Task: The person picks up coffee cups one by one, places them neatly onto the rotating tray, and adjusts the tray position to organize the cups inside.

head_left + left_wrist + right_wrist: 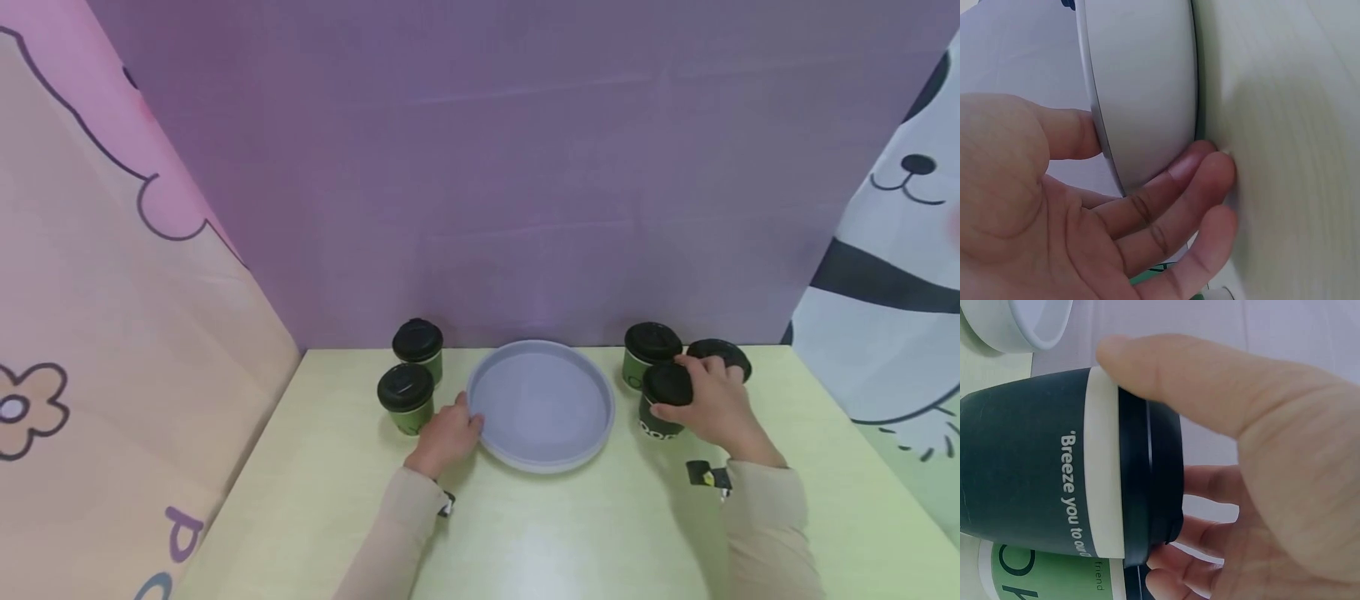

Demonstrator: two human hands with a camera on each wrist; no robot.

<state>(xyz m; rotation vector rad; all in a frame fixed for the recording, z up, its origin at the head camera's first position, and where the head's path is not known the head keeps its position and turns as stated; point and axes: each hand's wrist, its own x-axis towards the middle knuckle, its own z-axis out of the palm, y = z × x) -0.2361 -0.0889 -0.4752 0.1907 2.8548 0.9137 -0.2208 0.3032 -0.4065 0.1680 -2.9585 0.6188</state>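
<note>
Left hand point(446, 437) pinching a round pale-grey tray point(542, 408) at its left side, right hand point(718, 408) gripping a dark-green lidded paper cup point(658, 417) right of the tray, long axis running upright, lid point(666, 383) facing up, two lidded cups point(651, 343) standing just beyond.

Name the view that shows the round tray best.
The head view: the round tray shows almost whole from above, the left hand at its rim. The left wrist view shows only part of its outer wall, close up; the right wrist view, just a piece at top left.
</note>
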